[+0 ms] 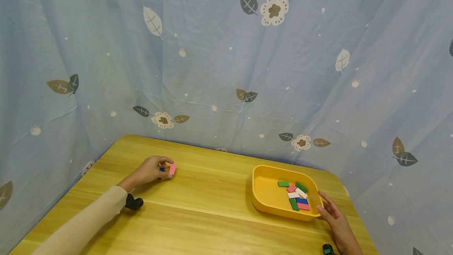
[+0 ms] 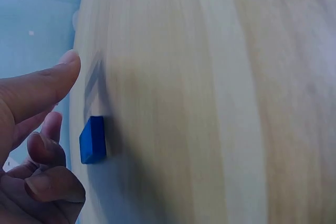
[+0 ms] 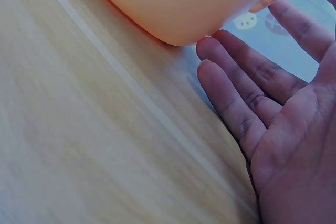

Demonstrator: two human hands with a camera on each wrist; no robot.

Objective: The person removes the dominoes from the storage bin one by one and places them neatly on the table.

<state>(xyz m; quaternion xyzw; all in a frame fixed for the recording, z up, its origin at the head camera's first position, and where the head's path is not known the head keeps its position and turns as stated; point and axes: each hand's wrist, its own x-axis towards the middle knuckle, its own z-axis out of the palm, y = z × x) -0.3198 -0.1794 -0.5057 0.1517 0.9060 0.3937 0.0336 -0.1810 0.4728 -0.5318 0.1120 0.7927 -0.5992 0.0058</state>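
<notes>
In the head view my left hand (image 1: 152, 169) pinches a small pink block (image 1: 172, 169) between thumb and index finger, at the table's left. A blue block (image 2: 93, 141) stands on the wood beside the curled fingers in the left wrist view; the pink block does not show there. At the right, my right hand (image 1: 336, 221) touches the near right corner of a yellow plastic tray (image 1: 272, 208). Its fingers (image 3: 228, 88) look mostly straight in the right wrist view, with tips at the tray's outer wall. Several green, pink, white and blue blocks (image 1: 294, 204) lie in the tray.
The wooden table (image 1: 198, 207) has rounded far corners. A pale blue curtain (image 1: 212, 70) with leaves and flowers hangs behind and around it. Black wrist-worn devices show at the left wrist (image 1: 133, 202) and the right wrist (image 1: 328, 249).
</notes>
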